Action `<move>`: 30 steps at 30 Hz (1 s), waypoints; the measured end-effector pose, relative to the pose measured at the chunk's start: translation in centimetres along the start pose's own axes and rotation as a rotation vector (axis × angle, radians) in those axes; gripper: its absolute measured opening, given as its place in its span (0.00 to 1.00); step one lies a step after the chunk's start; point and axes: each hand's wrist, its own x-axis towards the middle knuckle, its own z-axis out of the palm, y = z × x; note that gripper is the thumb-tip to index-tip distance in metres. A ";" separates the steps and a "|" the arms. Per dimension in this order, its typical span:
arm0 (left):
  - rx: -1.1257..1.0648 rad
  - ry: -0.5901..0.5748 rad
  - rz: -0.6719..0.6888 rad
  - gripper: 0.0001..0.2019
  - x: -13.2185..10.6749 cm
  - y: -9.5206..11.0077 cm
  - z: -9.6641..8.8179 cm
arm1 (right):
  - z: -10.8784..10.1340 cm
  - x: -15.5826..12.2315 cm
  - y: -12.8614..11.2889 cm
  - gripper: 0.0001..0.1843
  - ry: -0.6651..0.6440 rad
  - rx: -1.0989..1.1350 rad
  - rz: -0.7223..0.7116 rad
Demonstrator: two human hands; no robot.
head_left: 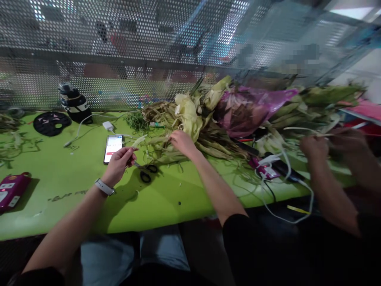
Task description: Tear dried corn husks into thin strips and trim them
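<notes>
My left hand (122, 157), with a white-banded watch on its wrist, is closed in a pinch in front of a lit phone (109, 159). What sits between its fingertips is too small to name. Just beside it on the green table lie black-handled scissors (145, 174). A pale strip of husk (139, 140) lies just beyond the fingers. My right hand (181, 142) reaches into the near edge of a heap of dried corn husks (166, 115), its fingers curled down. Whatever those fingers grip is hidden. A pale yellow husk (190, 119) stands right behind it.
A pink plastic bag (247, 109) rests among the husks. At right, another person's hands (315, 147) hold a thin pale strip, near white cables and a power bank (285, 169). Leftward are a black bottle (76, 103), a black palette-shaped plate (51, 123) and a purple box (13, 191).
</notes>
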 end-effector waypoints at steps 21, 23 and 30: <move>0.015 -0.162 -0.134 0.14 -1.1 -1.0 2.3 | 2.2 -4.3 -8.5 0.23 -0.286 1.388 0.311; -0.015 -0.196 -0.161 0.14 -1.2 -0.9 2.2 | 2.5 -4.4 -8.6 0.23 -0.283 1.344 0.284; -0.020 -0.169 -0.112 0.14 -1.0 -0.9 1.6 | 2.9 -4.3 -8.2 0.20 -0.189 1.200 0.278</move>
